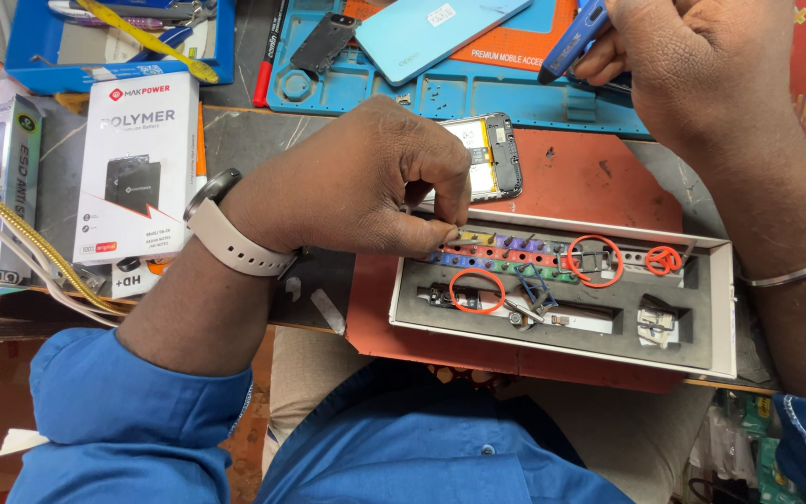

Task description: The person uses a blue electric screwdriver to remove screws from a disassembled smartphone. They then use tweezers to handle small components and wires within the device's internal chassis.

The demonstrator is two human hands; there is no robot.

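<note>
1. Metal and slim, a small screwdriver bit [464, 237] sits pinched between thumb and forefinger of the left hand [356, 182], right at the coloured bit row [506, 252] of the open tool case [720, 308].
2. By my judgement the bit is light, stiff and slick; it is best pinched at its middle, since so small a thing could slip easily.
3. Up at the far side, the right hand [692, 70] is closed around a blue precision screwdriver handle [571, 39], its tip pointing down toward the blue work mat [478, 93].
4. Grey foam lines the case, with cut slots holding small metal tools; orange rubber bands [594, 259] lie looped over them.
5. Beyond the case lies an opened phone [492, 154] with its back off, on a reddish pad [599, 177].
6. A pale smooth phone back cover [431, 33] rests on the mat, and a white cardboard battery box [137, 168] lies to the left.
</note>
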